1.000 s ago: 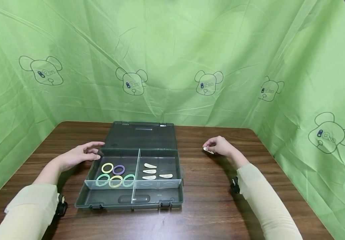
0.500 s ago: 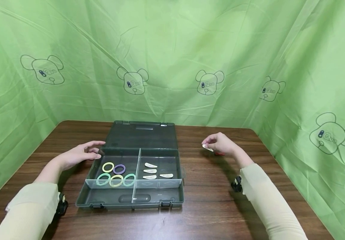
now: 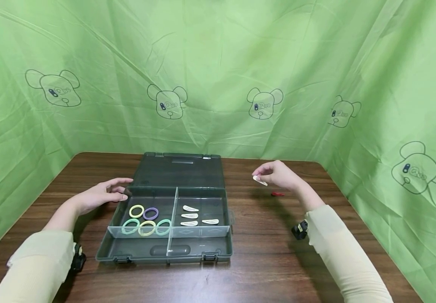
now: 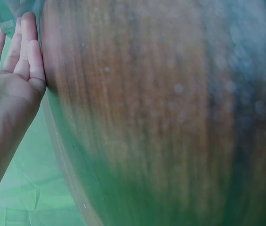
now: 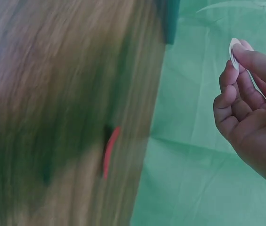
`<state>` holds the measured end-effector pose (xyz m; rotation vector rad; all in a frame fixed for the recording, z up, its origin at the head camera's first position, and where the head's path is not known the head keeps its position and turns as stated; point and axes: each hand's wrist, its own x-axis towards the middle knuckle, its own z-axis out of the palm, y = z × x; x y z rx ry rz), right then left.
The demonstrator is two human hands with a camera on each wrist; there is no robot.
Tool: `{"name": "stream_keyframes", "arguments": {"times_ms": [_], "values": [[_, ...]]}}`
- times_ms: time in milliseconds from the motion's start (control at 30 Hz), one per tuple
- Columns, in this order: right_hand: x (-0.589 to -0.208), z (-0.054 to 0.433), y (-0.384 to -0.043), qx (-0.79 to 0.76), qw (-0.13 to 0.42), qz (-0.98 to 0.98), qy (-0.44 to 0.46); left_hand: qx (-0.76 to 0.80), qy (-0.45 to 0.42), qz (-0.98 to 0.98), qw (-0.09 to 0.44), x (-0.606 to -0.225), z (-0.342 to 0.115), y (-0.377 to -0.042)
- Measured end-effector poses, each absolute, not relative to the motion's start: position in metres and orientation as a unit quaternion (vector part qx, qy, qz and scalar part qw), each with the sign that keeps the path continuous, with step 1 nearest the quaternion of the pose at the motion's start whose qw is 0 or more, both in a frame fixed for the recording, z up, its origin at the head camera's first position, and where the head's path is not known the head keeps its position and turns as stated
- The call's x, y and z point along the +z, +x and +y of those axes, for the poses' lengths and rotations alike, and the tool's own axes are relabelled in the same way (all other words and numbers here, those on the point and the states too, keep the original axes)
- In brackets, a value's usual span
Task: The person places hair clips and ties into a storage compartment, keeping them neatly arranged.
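My right hand (image 3: 280, 174) pinches a white snap hair clip (image 3: 260, 181) between thumb and fingers, raised over the table right of the box. In the right wrist view the same hair clip (image 5: 235, 54) stands at the fingertips. A red hair clip (image 3: 277, 194) lies on the table below that hand. My left hand (image 3: 98, 195) rests at the left side of the dark see-through divided box (image 3: 105, 252), its fingers relaxed at the rim. Several white hair clips (image 3: 189, 216) lie in the back right compartment. Yellow, purple and green hair ties (image 3: 150, 214) sit in the back left one.
The box lid (image 3: 180, 170) lies folded back behind the box. Pale dividers (image 3: 202, 232) part it into compartments, with two narrow ones at the front. Green cloth (image 3: 218, 75) hangs around the back and sides of the wooden table (image 3: 255, 269).
My right hand has lifted the white hair clip and moved slightly up and left. The red hair clip has come into view beneath it. My left hand stays by the box.
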<state>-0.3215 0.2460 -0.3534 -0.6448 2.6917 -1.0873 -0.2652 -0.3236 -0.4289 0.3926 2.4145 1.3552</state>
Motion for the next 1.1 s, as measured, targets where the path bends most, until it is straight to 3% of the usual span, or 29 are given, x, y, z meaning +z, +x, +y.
{"name": "stream_keyframes", "arguments": {"times_ms": [400, 1100], "values": [[-0.332, 0.219, -0.305, -0.379, 0.060, 0.894, -0.231, 0.484, 0.133, 0.848, 0.172, -0.433, -0.324, -0.268], [-0.336, 0.174, -0.287, -0.428, 0.051, 0.863, -0.264, 0.486, 0.136, 0.846, 0.173, -0.432, -0.324, -0.267]]}}
